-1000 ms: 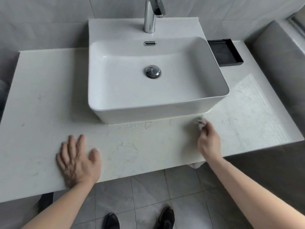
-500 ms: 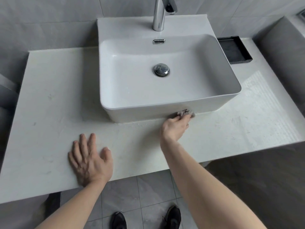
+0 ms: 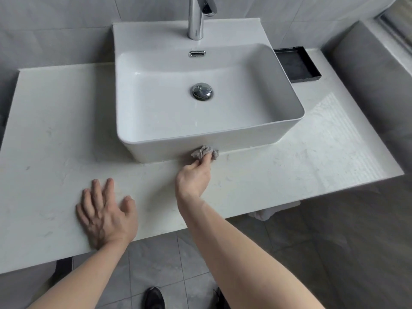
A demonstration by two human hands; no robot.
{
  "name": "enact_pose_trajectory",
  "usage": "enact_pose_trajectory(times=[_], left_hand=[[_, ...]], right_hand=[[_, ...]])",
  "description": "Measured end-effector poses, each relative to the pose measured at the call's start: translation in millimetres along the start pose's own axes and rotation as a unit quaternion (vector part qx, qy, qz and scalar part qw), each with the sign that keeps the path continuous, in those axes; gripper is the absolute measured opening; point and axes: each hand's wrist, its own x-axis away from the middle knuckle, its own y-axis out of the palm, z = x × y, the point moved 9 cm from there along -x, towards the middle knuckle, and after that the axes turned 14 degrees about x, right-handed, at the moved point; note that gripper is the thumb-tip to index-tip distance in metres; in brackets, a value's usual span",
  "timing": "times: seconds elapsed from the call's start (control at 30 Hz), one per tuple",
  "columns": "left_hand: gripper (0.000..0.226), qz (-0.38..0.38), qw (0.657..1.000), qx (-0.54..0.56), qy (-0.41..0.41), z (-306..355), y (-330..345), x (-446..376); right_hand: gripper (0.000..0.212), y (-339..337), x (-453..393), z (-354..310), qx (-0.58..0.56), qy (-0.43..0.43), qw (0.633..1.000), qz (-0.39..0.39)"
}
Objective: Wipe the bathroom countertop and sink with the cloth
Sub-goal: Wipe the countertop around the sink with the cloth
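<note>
A white rectangular vessel sink [image 3: 252,139] stands on a pale marble countertop [image 3: 55,130]. My right hand [image 3: 194,177] pinches a small crumpled grey cloth [image 3: 204,152] and presses it against the seam where the sink's front wall meets the countertop, near the middle of that wall. Flat on the countertop near the front edge, left of the right arm, lies my left hand [image 3: 104,214] with its fingers spread, holding nothing.
A chrome faucet [image 3: 198,16] rises at the back of the sink, and a chrome drain plug [image 3: 202,91] sits in the basin. A black tray [image 3: 296,64] lies behind the sink on the right. A grey wall ledge [image 3: 367,74] bounds the right side. My shoes show on the tiled floor below.
My right hand has slid the cloth leftward along the base of the sink's front wall, from near its right corner to about its middle. The left hand stays planted.
</note>
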Motion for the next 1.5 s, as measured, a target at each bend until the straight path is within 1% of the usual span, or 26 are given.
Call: enact_pose_trajectory(times=[0.1, 0.13, 0.2, 0.23, 0.33, 0.43, 0.6, 0.77, 0.83, 0.9, 0.97, 1.03, 1.1, 1.13, 1.2, 1.27, 1.33, 1.4, 1.43, 1.5], left_hand=[[0.070, 0.004, 1.000, 0.005, -0.002, -1, -1, 0], [0.069, 0.005, 1.000, 0.006, -0.002, -1, -2, -1], [0.069, 0.006, 1.000, 0.003, -0.005, -1, -3, 0], [0.068, 0.004, 1.000, -0.001, -0.007, -1, -2, 0], [0.068, 0.000, 1.000, -0.008, -0.009, -1, -2, 0], [0.069, 0.000, 1.000, -0.005, -0.011, -2, -2, -1], [0.070, -0.003, 1.000, -0.012, -0.003, -1, -1, 0], [0.071, -0.011, 1.000, -0.013, -0.002, 0, -1, -1], [0.071, -0.011, 1.000, -0.010, -0.003, 0, -1, 0], [0.070, -0.009, 1.000, -0.013, -0.003, 0, 0, 1], [0.069, -0.008, 1.000, -0.007, 0.001, 0, 0, 1], [0.069, -0.006, 1.000, 0.005, 0.004, -1, 1, 1], [0.068, 0.001, 1.000, 0.010, 0.006, -1, -1, 2], [0.068, 0.004, 1.000, 0.010, 0.007, -1, -2, 2], [0.068, 0.007, 1.000, 0.010, 0.011, 1, -4, 1], [0.068, 0.007, 1.000, 0.013, 0.010, 2, -6, 1], [0.068, 0.009, 1.000, 0.017, 0.003, 2, -7, 2], [0.069, 0.013, 1.000, 0.015, 0.000, 3, -8, 1], [0.068, 0.012, 1.000, 0.012, -0.001, 3, -8, 1], [0.068, 0.008, 1.000, 0.007, -0.003, 3, -7, 1]], right_hand=[[0.046, -2, -5, 0, -0.021, -0.051, 0.998, -0.019], [0.051, -6, -9, 1, -0.020, -0.060, 0.998, -0.016], [0.064, -16, -23, 8, -0.005, -0.052, 0.999, 0.002], [0.067, -18, -31, 12, 0.000, -0.042, 0.999, 0.007], [0.064, -13, -41, 12, -0.003, -0.021, 1.000, 0.013], [0.058, -2, -25, 9, -0.051, 0.009, 0.998, 0.026], [0.051, 13, 7, 4, -0.139, 0.100, 0.984, 0.053], [0.046, 33, 29, 7, -0.188, 0.161, 0.968, 0.027], [0.044, 42, 44, 4, -0.201, 0.165, 0.966, -0.006], [0.042, 49, 54, 0, -0.190, 0.169, 0.966, -0.051], [0.043, 51, 55, 4, -0.175, 0.164, 0.968, -0.076], [0.042, 50, 53, 3, -0.139, 0.137, 0.971, -0.140], [0.037, 45, 57, -8, -0.117, 0.085, 0.962, -0.234], [0.037, 36, 61, -16, -0.110, 0.052, 0.956, -0.266], [0.036, 12, 60, -26, -0.114, 0.008, 0.950, -0.289], [0.034, -17, 44, -20, -0.124, 0.006, 0.952, -0.281], [0.028, -56, 11, -9, -0.113, -0.011, 0.967, -0.230], [0.025, -95, -31, 1, -0.054, -0.065, 0.987, -0.136], [0.027, -111, -49, 3, -0.013, -0.103, 0.990, -0.092], [0.038, -126, -76, 9, 0.109, -0.171, 0.978, -0.047]])
